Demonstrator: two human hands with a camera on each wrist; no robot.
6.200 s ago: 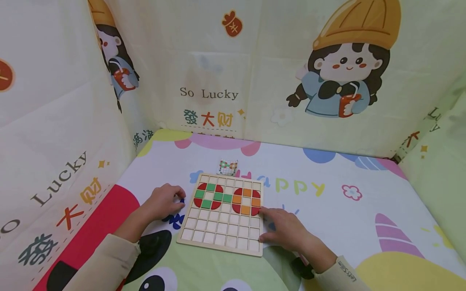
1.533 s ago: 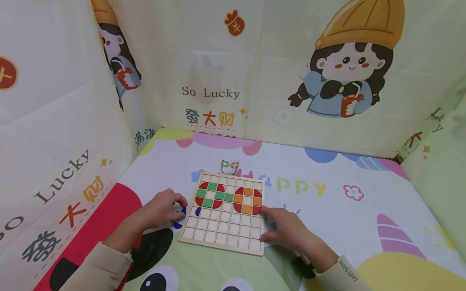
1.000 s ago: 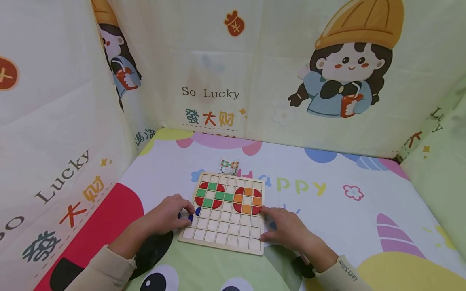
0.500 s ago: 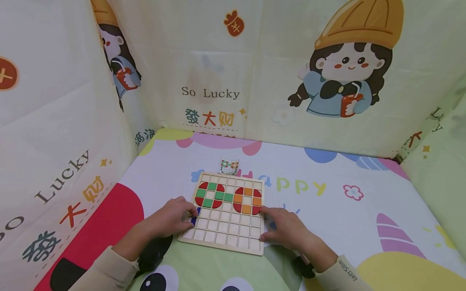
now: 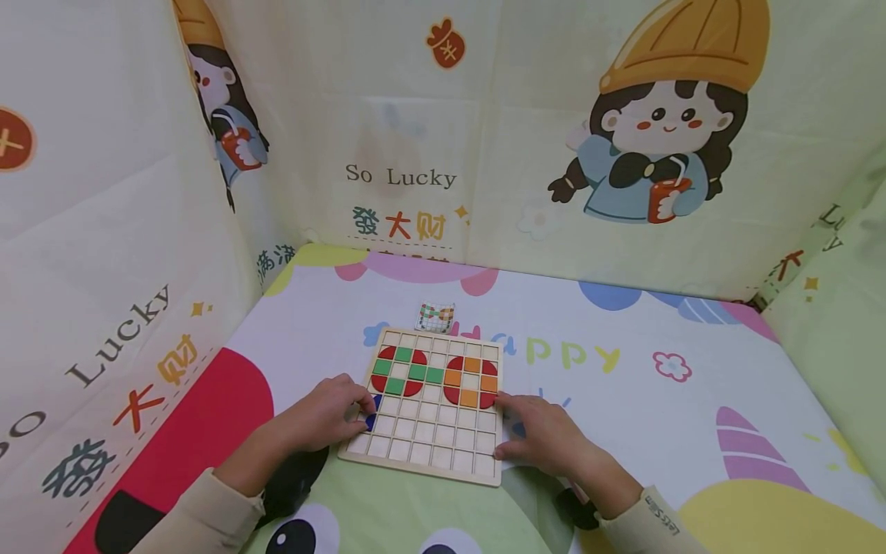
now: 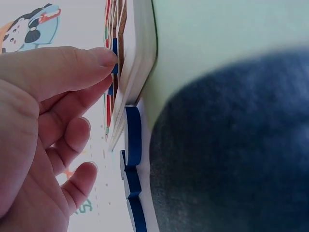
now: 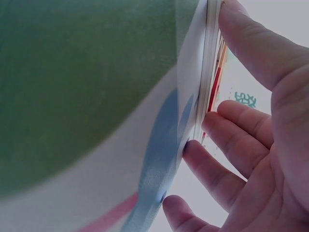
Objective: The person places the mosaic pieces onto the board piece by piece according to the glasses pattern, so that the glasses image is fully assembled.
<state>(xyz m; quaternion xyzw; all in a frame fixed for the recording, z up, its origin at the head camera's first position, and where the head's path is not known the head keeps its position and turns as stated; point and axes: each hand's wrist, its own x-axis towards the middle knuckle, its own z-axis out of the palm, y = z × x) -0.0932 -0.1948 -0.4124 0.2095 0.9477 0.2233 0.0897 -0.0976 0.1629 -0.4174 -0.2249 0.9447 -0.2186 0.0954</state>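
A square wooden grid board [image 5: 429, 435] lies on the table, its upper cells filled with green tiles [image 5: 434, 376], orange tiles [image 5: 468, 398] and red quarter-round pieces [image 5: 488, 399]. At its left edge my left hand [image 5: 331, 413] pinches a small blue piece [image 6: 115, 55] between thumb and index finger, low over a left-column cell. Just above it, another blue piece [image 5: 377, 401] sits in a cell, partly hidden by the fingers. My right hand [image 5: 543, 435] rests with thumb and spread fingers along the board's right edge, holding nothing else.
Loose blue pieces [image 6: 133, 181] lie on the table beside the board's left edge, hidden under the left hand in the head view. A small pattern card [image 5: 435, 318] stands behind the board. Printed cloth walls [image 5: 512, 154] enclose the back and sides.
My left hand has gone from the loose blue pieces rightward to the board's left column, bringing a blue piece. Another blue piece came onto the board earlier. The right hand stays put.
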